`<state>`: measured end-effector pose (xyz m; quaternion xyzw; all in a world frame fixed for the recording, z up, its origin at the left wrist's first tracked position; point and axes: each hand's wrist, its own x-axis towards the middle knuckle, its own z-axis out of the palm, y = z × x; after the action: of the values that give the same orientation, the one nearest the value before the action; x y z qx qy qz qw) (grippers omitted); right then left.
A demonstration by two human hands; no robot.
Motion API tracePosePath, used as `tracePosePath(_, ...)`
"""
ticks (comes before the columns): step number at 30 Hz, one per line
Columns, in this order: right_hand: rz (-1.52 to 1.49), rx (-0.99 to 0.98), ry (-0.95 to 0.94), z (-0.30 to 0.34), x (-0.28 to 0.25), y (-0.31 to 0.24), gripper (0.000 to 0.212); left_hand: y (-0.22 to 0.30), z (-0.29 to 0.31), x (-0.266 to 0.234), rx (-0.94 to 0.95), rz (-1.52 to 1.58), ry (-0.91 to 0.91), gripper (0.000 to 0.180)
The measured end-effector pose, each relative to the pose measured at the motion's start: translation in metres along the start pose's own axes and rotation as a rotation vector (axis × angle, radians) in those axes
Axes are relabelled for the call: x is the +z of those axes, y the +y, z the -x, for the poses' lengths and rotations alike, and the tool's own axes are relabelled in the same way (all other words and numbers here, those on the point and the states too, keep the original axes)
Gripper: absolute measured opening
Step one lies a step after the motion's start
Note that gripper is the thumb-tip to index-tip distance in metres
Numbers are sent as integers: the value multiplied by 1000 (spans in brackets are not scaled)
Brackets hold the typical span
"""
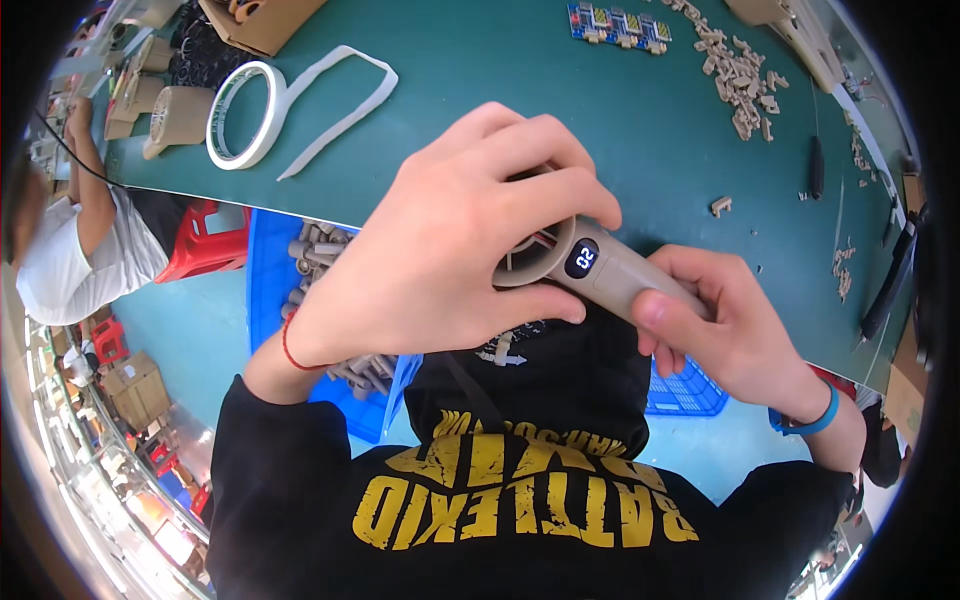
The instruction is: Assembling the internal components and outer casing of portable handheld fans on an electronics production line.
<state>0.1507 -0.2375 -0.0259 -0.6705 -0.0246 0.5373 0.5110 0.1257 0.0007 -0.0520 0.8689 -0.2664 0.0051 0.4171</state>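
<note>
A beige handheld fan point(622, 276) is held above the near edge of the green table, tilted with its handle toward the lower right. A small dark oval display on its neck is lit with white digits. My left hand point(445, 225) is closed over the round fan head, fingers across the far rim and thumb along the near side, hiding much of the grille. Around the handle my right hand point(728, 325) is wrapped, its thumb resting on top. Red inner parts show faintly through the grille.
On the table point(450, 70) lie a white tape roll point(273, 120) with a loose strip, small circuit boards point(618, 30), scattered beige plastic pieces point(742, 85) and a black-handled tool point(817, 170). A blue crate point(262, 285) of beige tubes stands below; someone point(70, 255) sits at the left.
</note>
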Motion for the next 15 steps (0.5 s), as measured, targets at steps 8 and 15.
tracePosePath(8,166,-26,105,-2,14,-4,32,5,0,2,17,-40,16,44)
tracePosePath(15,136,-120,61,-1,7,5,27,3,-1,-2,39,-25,7,41)
